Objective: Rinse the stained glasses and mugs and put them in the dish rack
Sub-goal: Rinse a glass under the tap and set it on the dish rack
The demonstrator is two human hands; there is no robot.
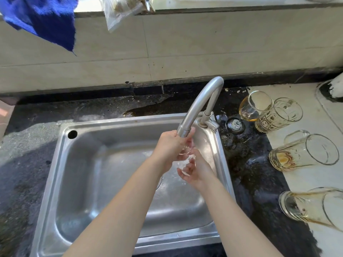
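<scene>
Both hands grip a clear glass [186, 156] under the tap [198, 106]; left hand [169, 145] on top, right hand [193, 170] beneath; no writing is legible.

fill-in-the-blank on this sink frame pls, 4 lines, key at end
1. Both hands hold a clear glass under the ____.
2. The stained glasses wait on the counter to the ____ of the sink.
3. All of the waiting glasses lie on their ____.
4. The cloth hanging at top left is ____.

Missing words: faucet; right; sides; blue
</scene>
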